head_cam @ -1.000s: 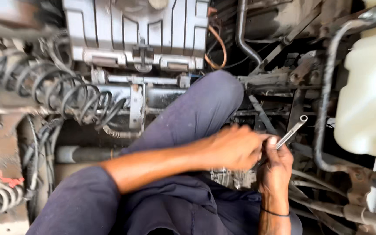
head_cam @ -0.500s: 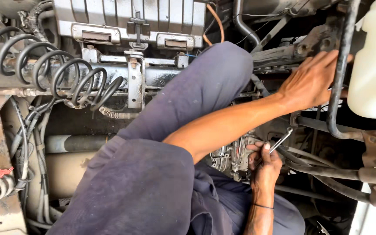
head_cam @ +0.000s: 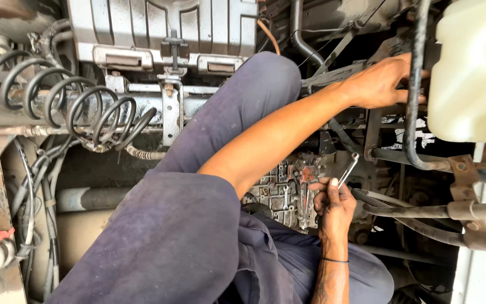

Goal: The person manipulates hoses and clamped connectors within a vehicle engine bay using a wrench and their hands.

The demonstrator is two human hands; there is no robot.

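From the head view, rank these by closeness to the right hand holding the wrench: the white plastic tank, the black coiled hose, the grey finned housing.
From the right hand:
1. White plastic tank, upper right, beside the left hand.
2. Grey finned housing, top centre-left.
3. Black coiled hose, far left.

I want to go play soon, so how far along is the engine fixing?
Done: the bolted metal block lies uncovered and within reach. In hand: the right hand holds a small wrench beside the block, and the left hand grips a black pipe by the white tank. Left: the wrench is on no bolt, so the wrench work seems mostly ahead.
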